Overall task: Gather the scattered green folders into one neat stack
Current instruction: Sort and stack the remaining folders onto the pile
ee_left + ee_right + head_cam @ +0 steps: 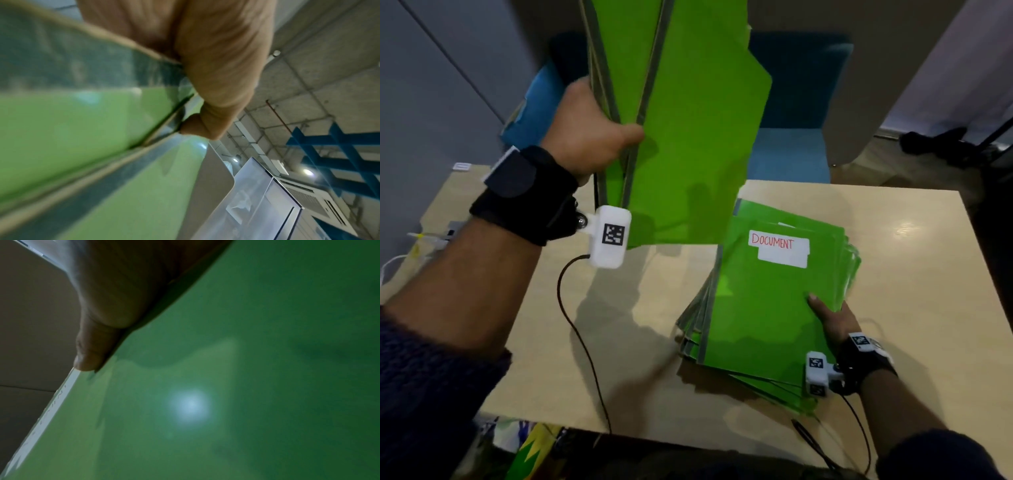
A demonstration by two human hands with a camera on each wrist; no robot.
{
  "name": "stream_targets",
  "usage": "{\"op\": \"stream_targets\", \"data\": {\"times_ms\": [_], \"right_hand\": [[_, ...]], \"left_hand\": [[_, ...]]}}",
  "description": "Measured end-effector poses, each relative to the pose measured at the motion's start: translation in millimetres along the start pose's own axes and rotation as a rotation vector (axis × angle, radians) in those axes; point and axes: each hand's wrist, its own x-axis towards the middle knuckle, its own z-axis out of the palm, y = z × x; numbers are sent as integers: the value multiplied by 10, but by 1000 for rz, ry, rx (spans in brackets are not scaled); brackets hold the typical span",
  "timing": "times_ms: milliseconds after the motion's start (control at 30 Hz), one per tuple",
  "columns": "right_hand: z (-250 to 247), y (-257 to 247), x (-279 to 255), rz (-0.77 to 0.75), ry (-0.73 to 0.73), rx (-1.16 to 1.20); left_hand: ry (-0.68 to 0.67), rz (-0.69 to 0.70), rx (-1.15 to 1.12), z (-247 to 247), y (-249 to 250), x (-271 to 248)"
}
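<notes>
Clamps upright folder bundle (688, 130) in left hand (589, 137), upper centre; pins flat stack (763, 308), lower right of bundle, with right hand (834, 320) thumb. Fingers hidden, cannot tell grip.

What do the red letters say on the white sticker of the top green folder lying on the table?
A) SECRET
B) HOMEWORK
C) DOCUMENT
C: the white rectangular label on the top glossy green folder of the pile reads DOCUMENT in red handwriting.
</notes>
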Motion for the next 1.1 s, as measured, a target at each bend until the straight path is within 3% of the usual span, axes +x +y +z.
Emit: {"op": "stream_targets", "data": {"times_ms": [100,333,467,567,733,833,967,1100], "right_hand": [[14,-8,11,5,10,30],[-15,35,85,-1,13,-121],[-53,54,169,98,86,-173],[-31,-28,113,172,123,-126],[12,4,57,48,64,28],[0,76,66,85,11,173],[-65,65,51,232,5,341],[-141,43,145,330,-54,523]], "left_hand": [[-46,-90,-179,301,-127,13],[-384,-396,-336,1296,-917,-448],[-363,-544,-303,1572,-1382,-725],[-245,-620,-166,1566,-1545,-728],[-477,-479,75,1703,-1535,-654],[-560,-397,109,1902,-1473,-637],[-607,-396,223,2085,-1417,-723],[-716,-368,156,2027,-1474,-634]]}}
